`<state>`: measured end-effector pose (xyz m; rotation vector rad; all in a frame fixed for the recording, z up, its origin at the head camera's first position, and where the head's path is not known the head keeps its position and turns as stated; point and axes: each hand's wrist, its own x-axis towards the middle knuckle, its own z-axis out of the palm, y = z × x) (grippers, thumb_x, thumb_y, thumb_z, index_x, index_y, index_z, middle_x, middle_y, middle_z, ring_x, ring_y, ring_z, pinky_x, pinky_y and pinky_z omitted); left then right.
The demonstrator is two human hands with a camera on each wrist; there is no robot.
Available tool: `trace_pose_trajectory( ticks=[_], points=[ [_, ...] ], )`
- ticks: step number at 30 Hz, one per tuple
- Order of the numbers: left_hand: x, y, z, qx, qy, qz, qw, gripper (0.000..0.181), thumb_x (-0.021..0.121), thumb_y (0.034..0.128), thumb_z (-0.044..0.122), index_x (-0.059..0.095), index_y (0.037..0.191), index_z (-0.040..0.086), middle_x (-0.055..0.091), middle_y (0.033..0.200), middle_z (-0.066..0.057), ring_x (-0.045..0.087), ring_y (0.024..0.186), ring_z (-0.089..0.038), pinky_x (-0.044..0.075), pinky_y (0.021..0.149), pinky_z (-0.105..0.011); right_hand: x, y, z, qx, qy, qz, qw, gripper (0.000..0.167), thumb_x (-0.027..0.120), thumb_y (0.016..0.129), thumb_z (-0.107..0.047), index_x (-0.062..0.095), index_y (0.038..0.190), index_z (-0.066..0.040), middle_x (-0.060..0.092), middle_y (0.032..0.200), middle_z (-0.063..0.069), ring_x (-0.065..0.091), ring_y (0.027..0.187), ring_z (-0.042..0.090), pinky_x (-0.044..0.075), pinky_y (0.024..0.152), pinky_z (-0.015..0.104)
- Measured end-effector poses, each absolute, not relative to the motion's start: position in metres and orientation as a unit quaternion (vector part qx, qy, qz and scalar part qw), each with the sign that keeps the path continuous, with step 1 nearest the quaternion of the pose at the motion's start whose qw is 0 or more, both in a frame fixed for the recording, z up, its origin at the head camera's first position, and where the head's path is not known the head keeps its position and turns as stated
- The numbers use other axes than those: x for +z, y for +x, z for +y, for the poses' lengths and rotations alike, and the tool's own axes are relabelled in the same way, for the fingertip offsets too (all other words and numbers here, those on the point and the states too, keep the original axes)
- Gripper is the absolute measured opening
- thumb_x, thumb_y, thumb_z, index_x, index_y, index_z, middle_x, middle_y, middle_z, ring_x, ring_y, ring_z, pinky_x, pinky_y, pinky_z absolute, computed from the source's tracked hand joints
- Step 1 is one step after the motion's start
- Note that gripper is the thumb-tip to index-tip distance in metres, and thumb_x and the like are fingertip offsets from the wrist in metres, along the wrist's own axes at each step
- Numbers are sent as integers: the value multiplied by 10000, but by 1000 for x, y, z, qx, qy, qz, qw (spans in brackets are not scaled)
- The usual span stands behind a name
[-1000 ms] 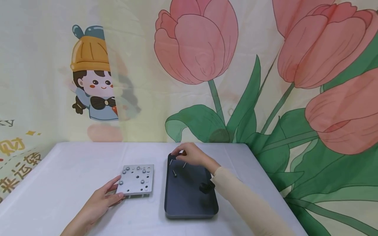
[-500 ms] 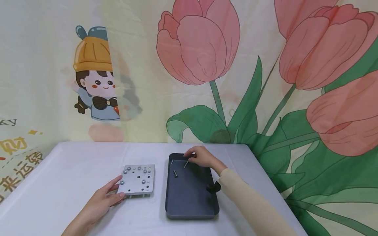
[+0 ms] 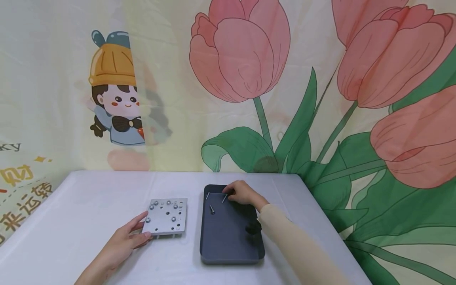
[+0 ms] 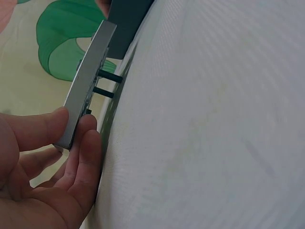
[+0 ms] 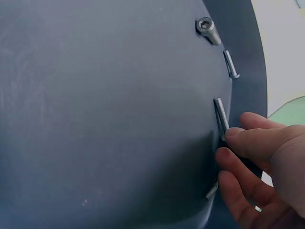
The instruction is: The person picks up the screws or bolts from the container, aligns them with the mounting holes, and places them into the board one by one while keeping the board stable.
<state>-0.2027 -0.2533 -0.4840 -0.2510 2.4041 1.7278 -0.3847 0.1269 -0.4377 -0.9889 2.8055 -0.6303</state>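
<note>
My left hand (image 3: 122, 243) pinches a silver metal plate (image 3: 162, 223) by its near left corner, thumb on one face and fingers on the other. Socket head screws sit in several of the plate's holes. In the left wrist view, dark screw shanks (image 4: 109, 76) stick out of its underside. Over the far end of a dark grey tray (image 3: 228, 245), my right hand (image 3: 246, 194) reaches down with fingers slightly bent. A thumb or fingertip touches or nearly touches the head end of a thin screw (image 5: 221, 112). Another screw (image 5: 212, 192) is partly covered by the lower fingers.
A thicker socket head screw (image 5: 208, 31) and a thin screw (image 5: 230, 64) also lie in the tray, near its wall. White cloth (image 3: 89, 209) covers the table. A printed curtain (image 3: 171, 79) hangs behind the far edge.
My right hand has moved right from the tray's far left corner, then lowered to the thin screw. The left hand still holds the plate in the same place.
</note>
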Motion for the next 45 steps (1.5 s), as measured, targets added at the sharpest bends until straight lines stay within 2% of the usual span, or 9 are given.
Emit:
trace_pose_trajectory(
  ticks=[6, 13, 16, 22, 32, 38, 45],
  points=[
    [-483, -204, -253, 574, -84, 810, 83, 828, 732, 1008, 149, 267, 1692, 117, 396, 1569, -334, 637, 1250, -292, 625, 953, -335, -442, -385, 122, -191, -311, 929, 55, 286, 762, 937, 17, 793, 1209, -65, 778, 1190, 83, 684, 1190, 291, 560, 1045, 461],
    [-482, -203, -254, 574, -86, 810, 86, 835, 736, 1009, 157, 260, 1695, 121, 386, 1579, -335, 629, 1258, -295, 626, 950, -337, -443, -383, 119, -164, -277, 945, 50, 223, 798, 930, -31, 819, 1146, -82, 787, 1145, 70, 697, 1157, 293, 581, 1013, 449],
    [-482, -203, -254, 576, -87, 808, 87, 834, 733, 1011, 160, 259, 1696, 127, 380, 1581, -333, 627, 1256, -291, 625, 957, -343, -443, -381, 118, -162, -256, 952, 46, 197, 804, 936, -53, 825, 1127, -94, 789, 1103, 62, 708, 1093, 267, 595, 970, 423],
    [-482, -202, -253, 572, -84, 812, 84, 831, 734, 1012, 171, 262, 1696, 130, 382, 1584, -336, 630, 1259, -300, 624, 959, -346, -443, -378, 119, -164, -246, 955, 34, 98, 815, 925, -52, 825, 1020, -72, 762, 924, 29, 674, 854, 171, 597, 801, 352],
    [-481, -201, -252, 574, -86, 810, 84, 828, 728, 1014, 151, 258, 1697, 130, 378, 1584, -336, 623, 1272, -312, 624, 956, -334, -434, -380, 129, -216, -273, 936, 52, 58, 798, 937, -51, 804, 993, -64, 746, 850, -13, 628, 745, 93, 562, 709, 284],
    [-481, -202, -253, 568, -92, 813, 87, 835, 734, 1009, 156, 260, 1695, 124, 385, 1577, -335, 622, 1271, -320, 621, 970, -361, -434, -382, 131, -249, -260, 931, 67, 74, 780, 966, -91, 798, 1035, -75, 726, 844, -51, 622, 751, 92, 546, 702, 272],
    [-482, -203, -253, 575, -92, 808, 86, 833, 735, 1007, 141, 265, 1694, 125, 386, 1574, -335, 634, 1245, -290, 626, 956, -347, -433, -381, 130, -270, -271, 923, 51, 98, 767, 975, -85, 789, 1070, -85, 736, 912, -38, 640, 814, 97, 573, 759, 304]
  ],
)
